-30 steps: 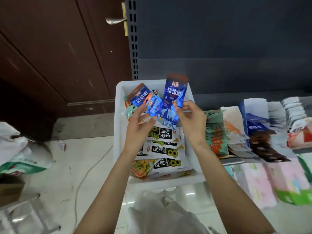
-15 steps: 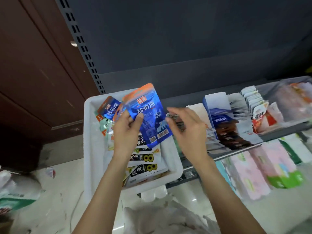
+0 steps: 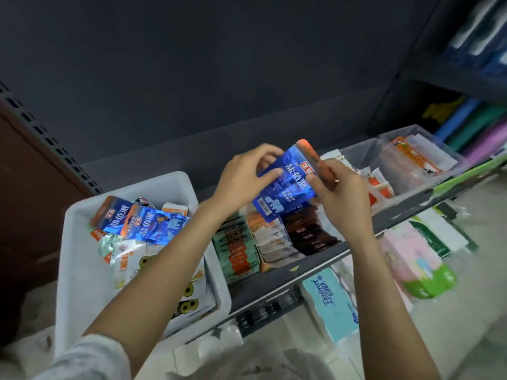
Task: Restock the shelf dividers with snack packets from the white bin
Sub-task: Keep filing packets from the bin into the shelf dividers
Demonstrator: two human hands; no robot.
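Carried rightward since half a second ago: blue snack packet (image 3: 285, 185), then held over the white bin (image 3: 82, 259), now held above the shelf dividers (image 3: 274, 242). Gripped by the left hand (image 3: 244, 174) at its upper left edge, thumb across the front, fingers curled behind. Pinched by the right hand (image 3: 337, 193) at its right edge and orange top strip. Tilted, printed face toward the camera, barcode corner lowest; probably held two-handed to square it up before sliding it into a row.

Directly below the packet: upright rows of small packets (image 3: 277, 239) in green, white and dark brown. Right of the packet: clear trays (image 3: 411, 157) with more orange and white packs. Left of the packet: white bin, with matching blue packets (image 3: 148, 223) on top of other snacks. Below the packet, under the shelf edge: tissue packs (image 3: 332, 303) in blue, pink and green.

Behind the packet: dark grey back panel (image 3: 219, 78) of the shelving unit. Far left of the packet: brown wooden door (image 3: 27, 187). Pale tiled floor (image 3: 480, 297) lower right.
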